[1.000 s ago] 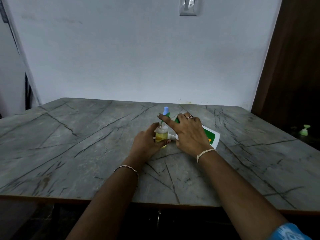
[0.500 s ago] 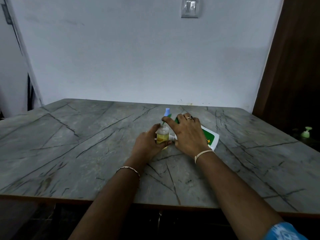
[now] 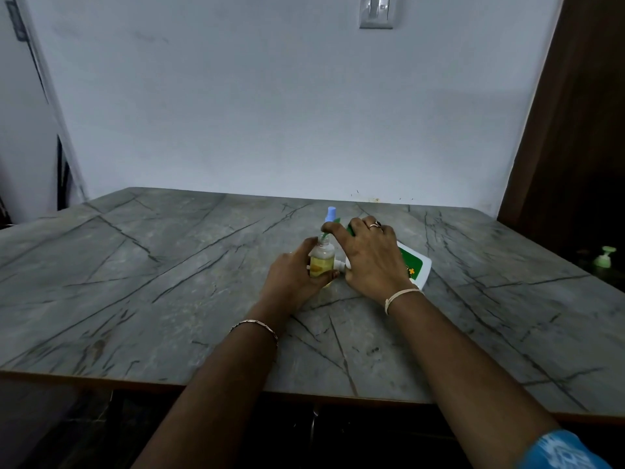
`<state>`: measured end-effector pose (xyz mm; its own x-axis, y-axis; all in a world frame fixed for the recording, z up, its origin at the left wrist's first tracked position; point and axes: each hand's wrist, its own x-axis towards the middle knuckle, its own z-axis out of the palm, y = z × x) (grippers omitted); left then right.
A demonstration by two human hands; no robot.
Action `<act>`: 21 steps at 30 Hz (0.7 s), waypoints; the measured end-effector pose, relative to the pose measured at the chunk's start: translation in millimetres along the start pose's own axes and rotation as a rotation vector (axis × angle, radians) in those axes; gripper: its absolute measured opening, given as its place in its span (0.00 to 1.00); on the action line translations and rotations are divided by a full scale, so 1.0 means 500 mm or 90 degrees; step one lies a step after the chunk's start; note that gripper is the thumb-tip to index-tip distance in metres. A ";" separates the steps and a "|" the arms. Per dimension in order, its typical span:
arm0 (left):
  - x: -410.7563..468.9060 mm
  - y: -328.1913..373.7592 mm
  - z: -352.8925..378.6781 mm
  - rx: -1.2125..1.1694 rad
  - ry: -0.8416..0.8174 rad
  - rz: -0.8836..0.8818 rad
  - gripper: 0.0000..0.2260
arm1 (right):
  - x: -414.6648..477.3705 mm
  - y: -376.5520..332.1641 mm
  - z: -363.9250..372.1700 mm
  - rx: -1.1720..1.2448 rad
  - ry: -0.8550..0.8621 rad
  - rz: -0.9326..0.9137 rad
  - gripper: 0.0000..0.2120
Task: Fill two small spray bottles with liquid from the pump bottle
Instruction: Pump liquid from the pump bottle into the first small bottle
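My left hand [image 3: 294, 275] grips a small clear spray bottle [image 3: 321, 262] that stands uncapped on the grey table [image 3: 169, 282]; yellow liquid fills its lower part. My right hand [image 3: 368, 258] lies over the white and green pump bottle [image 3: 417, 265], fingers curled round it. That bottle is tipped over, with its white nozzle [image 3: 340, 264] against the small bottle. The right index finger bends down over the small bottle's neck. Behind the hands stands a second spray bottle [image 3: 330, 214] with a blue cap, mostly hidden.
The table's near edge [image 3: 236, 387] runs across the lower frame. A brown door [image 3: 575, 130] stands at the right, with a small green pump dispenser [image 3: 603, 257] on a dark surface below it. A light switch [image 3: 376, 10] is on the wall.
My right index finger, straight a second ago, has curled down over the small bottle's neck. Both hands stay in the same spot.
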<state>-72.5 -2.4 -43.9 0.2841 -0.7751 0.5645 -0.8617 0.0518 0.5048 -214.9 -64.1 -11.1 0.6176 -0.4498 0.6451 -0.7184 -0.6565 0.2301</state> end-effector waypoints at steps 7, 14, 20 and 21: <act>0.000 -0.006 0.002 -0.013 -0.002 0.010 0.33 | -0.010 0.007 -0.007 -0.014 -0.019 -0.002 0.37; 0.000 -0.007 0.002 -0.015 0.001 0.011 0.34 | 0.000 -0.006 -0.001 0.000 0.006 0.006 0.35; 0.000 -0.005 0.002 -0.006 0.002 0.015 0.34 | -0.012 0.005 -0.004 -0.021 -0.009 -0.010 0.38; 0.000 -0.005 0.001 -0.006 0.003 0.015 0.34 | -0.012 0.005 -0.006 -0.022 -0.015 -0.008 0.38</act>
<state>-70.5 -2.9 -45.8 0.2654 -0.7710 0.5789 -0.8640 0.0763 0.4977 -221.2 -61.1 -12.0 0.6339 -0.4566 0.6243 -0.7208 -0.6413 0.2629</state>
